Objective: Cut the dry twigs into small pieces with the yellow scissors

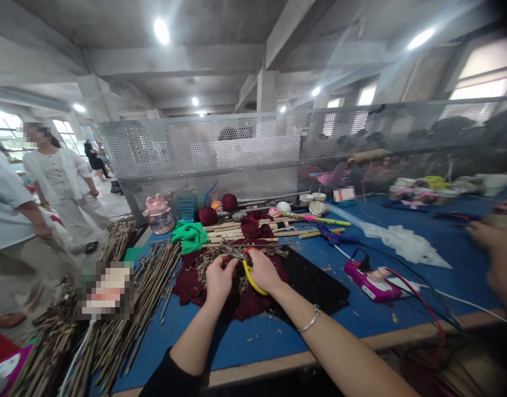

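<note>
Head view: right grip [260,271] is closed around yellow-handled metal cutters [247,271], blades toward narrow left grip [219,279], whose content one cannot tell; dark-red cloth [189,290] lies beneath both, perhaps for catching dry brown scraps [203,261].

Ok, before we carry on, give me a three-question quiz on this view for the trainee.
1. True or false: the person's right hand holds the yellow-handled metal tool.
2. Which of the person's arms wears the silver metal bangle?
3. Which lies to the right of the flat black mat?
A) crumpled green cloth
B) magenta-and-white power strip
C) heap of thin brown sticks

Key: 1. True. 2. The right. 3. B.
</note>
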Demonstrator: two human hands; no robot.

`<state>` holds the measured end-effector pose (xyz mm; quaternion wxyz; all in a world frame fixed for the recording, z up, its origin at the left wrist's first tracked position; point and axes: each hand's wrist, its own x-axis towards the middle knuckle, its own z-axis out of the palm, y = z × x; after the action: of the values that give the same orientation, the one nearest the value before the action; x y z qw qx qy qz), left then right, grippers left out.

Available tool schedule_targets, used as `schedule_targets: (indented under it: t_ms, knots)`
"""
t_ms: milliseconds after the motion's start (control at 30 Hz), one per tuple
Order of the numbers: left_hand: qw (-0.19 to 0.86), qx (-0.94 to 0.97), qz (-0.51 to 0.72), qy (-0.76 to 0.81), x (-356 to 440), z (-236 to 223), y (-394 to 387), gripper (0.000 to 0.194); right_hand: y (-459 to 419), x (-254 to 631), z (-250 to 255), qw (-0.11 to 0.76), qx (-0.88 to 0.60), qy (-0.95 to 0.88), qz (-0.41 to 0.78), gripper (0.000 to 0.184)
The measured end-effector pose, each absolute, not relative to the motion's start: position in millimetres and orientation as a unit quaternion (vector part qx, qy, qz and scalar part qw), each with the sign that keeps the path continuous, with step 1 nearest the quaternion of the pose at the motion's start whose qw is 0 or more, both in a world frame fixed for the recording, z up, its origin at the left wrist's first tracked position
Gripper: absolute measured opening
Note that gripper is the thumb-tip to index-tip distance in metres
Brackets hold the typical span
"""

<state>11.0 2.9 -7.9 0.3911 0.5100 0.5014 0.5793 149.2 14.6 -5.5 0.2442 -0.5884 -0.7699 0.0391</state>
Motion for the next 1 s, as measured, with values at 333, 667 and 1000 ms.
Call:
schedule_targets:
  t_ms: [333,667,1000]
  knots:
    - [0.543,0.393,0.596,0.443,15,-5,4,0.036,18,154,-10,0.261,-0.595,-0.758,0.054,0.015]
    - [0.510,0.413,0.601,0.456,14,-6,5,0.029,17,150,-13,0.276,-0.563,-0.777,0.056,0.022]
    - [0.420,0.481,0.599,0.482,14,-12,5,0.027,16,148,-14,0.233,-0.607,-0.751,0.112,0.005]
